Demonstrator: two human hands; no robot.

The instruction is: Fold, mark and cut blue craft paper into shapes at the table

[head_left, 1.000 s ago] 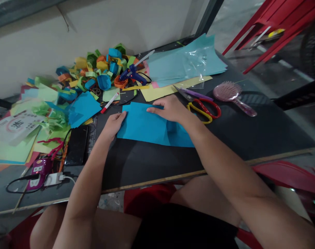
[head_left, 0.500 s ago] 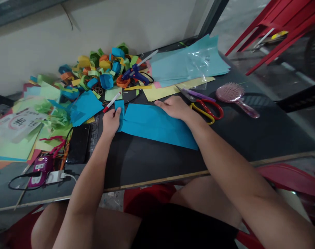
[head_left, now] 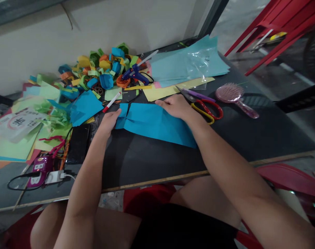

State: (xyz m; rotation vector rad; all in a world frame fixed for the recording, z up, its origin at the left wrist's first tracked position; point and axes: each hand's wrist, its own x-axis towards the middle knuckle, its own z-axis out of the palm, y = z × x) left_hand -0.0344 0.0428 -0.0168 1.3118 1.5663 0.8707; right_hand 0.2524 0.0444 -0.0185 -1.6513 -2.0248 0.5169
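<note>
A blue sheet of paper [head_left: 157, 124] lies across the dark table in front of me. A narrow strip [head_left: 122, 116] at its left end is parted from the main sheet by a gap at the top; whether they still join lower down is hard to tell. My left hand [head_left: 110, 121] pinches the strip's left edge between thumb and fingers. My right hand [head_left: 174, 106] grips the sheet's upper right part, thumb on top, fingers curled. Beyond my left hand lies a red-and-white marker [head_left: 112, 102]. Scissors [head_left: 206, 109] with red and yellow handles sit beside my right hand.
Folded coloured paper pieces [head_left: 105, 65] are heaped by the wall, next to a blue glue gun [head_left: 136, 73]. Light blue sheets [head_left: 178, 65] lie at the back. A hairbrush [head_left: 235, 95] is at right; a purple power socket [head_left: 40, 169] and black flat object [head_left: 78, 143] at left.
My left hand has slid slightly left and down towards the strip's edge, so more of the strip shows. The strip has tilted nearer the main sheet. My right hand has barely moved.
</note>
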